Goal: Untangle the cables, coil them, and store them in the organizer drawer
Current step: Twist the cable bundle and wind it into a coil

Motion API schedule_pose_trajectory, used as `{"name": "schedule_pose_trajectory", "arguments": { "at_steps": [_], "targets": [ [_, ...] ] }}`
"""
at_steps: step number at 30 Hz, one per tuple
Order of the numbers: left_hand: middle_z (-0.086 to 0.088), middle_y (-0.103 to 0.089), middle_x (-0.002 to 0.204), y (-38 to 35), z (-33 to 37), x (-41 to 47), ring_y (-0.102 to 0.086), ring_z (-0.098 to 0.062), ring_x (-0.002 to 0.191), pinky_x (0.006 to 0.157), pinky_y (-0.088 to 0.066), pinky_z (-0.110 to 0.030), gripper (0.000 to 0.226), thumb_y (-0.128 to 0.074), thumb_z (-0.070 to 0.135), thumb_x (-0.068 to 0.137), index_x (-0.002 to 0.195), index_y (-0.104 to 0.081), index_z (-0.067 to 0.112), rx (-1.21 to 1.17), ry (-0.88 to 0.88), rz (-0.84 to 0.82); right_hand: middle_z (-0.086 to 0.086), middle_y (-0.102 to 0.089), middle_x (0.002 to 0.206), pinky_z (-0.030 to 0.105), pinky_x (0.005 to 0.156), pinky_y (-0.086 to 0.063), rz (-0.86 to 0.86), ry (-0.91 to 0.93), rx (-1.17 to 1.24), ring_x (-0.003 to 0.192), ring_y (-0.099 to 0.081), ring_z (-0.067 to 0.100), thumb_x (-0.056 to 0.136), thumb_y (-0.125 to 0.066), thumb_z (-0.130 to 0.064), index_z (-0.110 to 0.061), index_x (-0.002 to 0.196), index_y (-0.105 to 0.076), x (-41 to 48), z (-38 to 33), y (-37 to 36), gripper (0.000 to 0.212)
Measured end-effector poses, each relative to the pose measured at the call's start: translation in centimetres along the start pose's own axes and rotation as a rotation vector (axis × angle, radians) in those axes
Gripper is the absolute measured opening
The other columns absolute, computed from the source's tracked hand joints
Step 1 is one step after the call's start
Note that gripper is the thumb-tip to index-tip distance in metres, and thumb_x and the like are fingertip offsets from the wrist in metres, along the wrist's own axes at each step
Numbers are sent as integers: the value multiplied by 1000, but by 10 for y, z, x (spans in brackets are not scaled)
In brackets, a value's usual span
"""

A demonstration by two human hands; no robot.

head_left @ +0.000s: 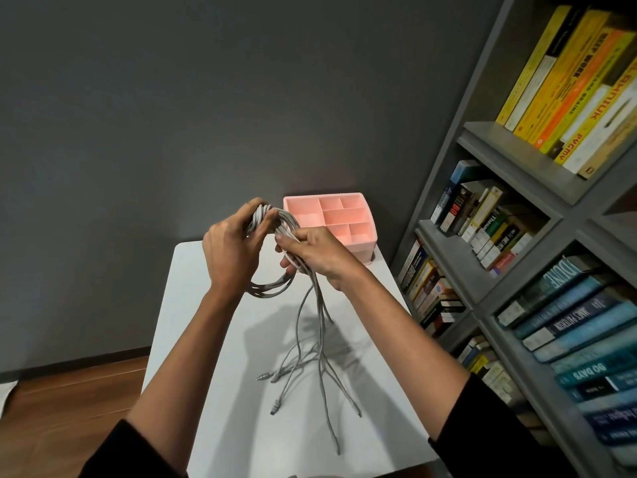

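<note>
A bundle of grey cables (pixel 272 288) hangs in a loop between my two hands above the white table (pixel 193 305). My left hand (pixel 231 250) grips the top of the coil, fingers curled round the strands. My right hand (pixel 310 253) pinches the gathered strands on the coil's right side. Below it, several loose cable ends (pixel 320 370) trail down and fan out over the tabletop, plugs lying flat. The pink organizer (pixel 362 239), with several open compartments, stands at the table's far right corner, just behind my right hand.
A grey bookshelf (pixel 496 263) packed with books rises close along the table's right side. A dark grey wall stands behind the table. Wooden floor (pixel 69 401) shows to the left of the table.
</note>
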State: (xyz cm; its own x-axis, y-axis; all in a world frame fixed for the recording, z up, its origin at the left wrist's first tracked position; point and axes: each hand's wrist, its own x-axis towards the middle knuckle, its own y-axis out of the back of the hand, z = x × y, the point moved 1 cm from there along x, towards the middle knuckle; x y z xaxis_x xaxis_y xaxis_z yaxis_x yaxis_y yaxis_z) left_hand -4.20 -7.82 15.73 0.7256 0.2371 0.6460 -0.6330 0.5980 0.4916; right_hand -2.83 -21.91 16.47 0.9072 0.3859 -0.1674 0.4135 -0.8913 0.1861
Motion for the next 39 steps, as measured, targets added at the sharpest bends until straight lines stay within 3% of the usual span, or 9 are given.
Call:
{"name": "schedule_pose_trajectory", "arguments": {
  "at_steps": [6,10,16,22,27,30,34,37,39],
  "targets": [
    [-7,-54,59,-1,-1,0,-44,-34,55,51,-44,-40,32,-58,47,89,93,-68,17,-36,0,-20,1,-61,64,13,46,-41,-55,-209,270,46,-56,2,96,-53,-14,-9,76,-58,5,-7,2,21],
    [-8,-52,58,-3,-7,-1,-43,-35,55,51,-44,-42,35,-56,52,88,92,-68,20,-48,-2,-50,-10,-47,44,14,44,-28,-126,-318,310,35,-38,0,100,-45,-21,-13,74,-51,-1,-12,6,28],
    [-1,-40,54,-5,-14,-8,-45,-35,56,51,-39,-36,32,-59,51,86,93,-70,21,8,66,-90,5,-64,88,30,62,-44,159,117,-646,76,-61,23,86,-67,-33,-11,102,-50,-9,-3,-2,33],
    [-5,-51,57,-3,-17,-9,-50,-35,61,53,-41,-37,29,-58,51,86,87,-70,24,12,134,-148,5,-59,94,44,65,-51,370,588,-792,76,-60,32,89,-64,-21,-7,95,-55,-8,14,-1,17],
    [7,-54,54,-5,-23,-4,-50,-28,63,55,-33,-30,20,-63,45,87,86,-73,28,-18,196,-266,1,-59,80,30,45,-44,539,729,-1001,67,-60,21,83,-66,-29,-11,81,-63,-4,22,6,18],
    [5,-58,58,-11,-28,-4,-52,-28,66,57,-36,-31,26,-59,53,81,85,-73,31,-39,222,-327,1,-59,73,28,50,-39,591,750,-1122,64,-59,21,84,-62,-31,-13,77,-63,1,26,8,20],
    [5,-62,66,-14,-29,-2,-59,-31,80,64,-42,-33,21,-64,45,85,98,-73,31,-74,240,-390,6,-60,77,30,52,-37,486,688,-1148,66,-59,27,93,-44,-34,-9,83,-61,3,27,14,32],
    [0,-68,75,-11,-31,-5,-62,-27,84,73,-48,-40,19,-63,49,85,101,-69,40,-100,212,-449,10,-63,94,35,65,-40,178,493,-1024,82,-58,31,96,-48,-20,-6,99,-59,8,24,25,18],
    [-6,-67,76,-7,-31,-8,-60,-29,78,72,-48,-43,18,-56,59,80,91,-65,48,-155,173,-496,7,-62,84,35,68,-42,14,342,-827,79,-56,26,97,-49,-17,-7,93,-60,10,19,34,16]
  ]
}}
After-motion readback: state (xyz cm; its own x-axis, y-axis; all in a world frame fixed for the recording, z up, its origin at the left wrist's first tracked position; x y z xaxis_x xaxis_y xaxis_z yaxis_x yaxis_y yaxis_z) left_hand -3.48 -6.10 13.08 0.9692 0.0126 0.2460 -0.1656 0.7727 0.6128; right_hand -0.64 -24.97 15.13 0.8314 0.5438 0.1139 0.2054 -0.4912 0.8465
